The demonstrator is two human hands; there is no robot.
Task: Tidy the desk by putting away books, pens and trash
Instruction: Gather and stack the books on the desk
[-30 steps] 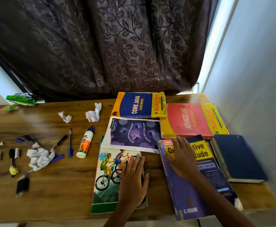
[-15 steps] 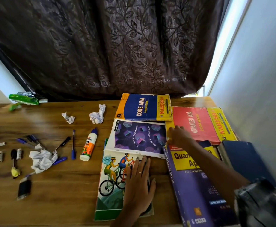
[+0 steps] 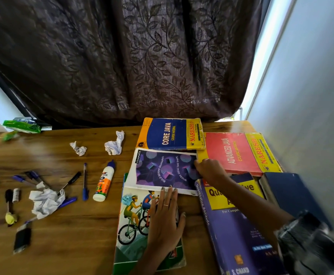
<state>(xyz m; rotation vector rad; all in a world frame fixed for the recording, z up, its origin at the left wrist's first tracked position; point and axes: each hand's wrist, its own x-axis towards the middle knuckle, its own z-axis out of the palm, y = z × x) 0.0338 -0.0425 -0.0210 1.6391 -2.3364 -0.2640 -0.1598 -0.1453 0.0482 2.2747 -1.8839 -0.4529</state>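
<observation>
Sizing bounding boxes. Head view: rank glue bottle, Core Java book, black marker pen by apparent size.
1. Core Java book, clearly largest.
2. Glue bottle.
3. Black marker pen, thinnest and somewhat shorter than the bottle.

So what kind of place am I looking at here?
Probably a home study desk: a wooden desk strewn with course books like Core Java, pens, and a curtained window behind.

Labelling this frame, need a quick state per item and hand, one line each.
left hand: flat on the cyclist notebook, fingers straight
right hand: fingers curled at the right edge of the purple notebook
purple notebook: closed, overlapping the cyclist notebook
Core Java book: closed, flat
Advanced Java book: closed, flat
glue bottle: capped, lying down
crumpled paper: lying on pens
</observation>
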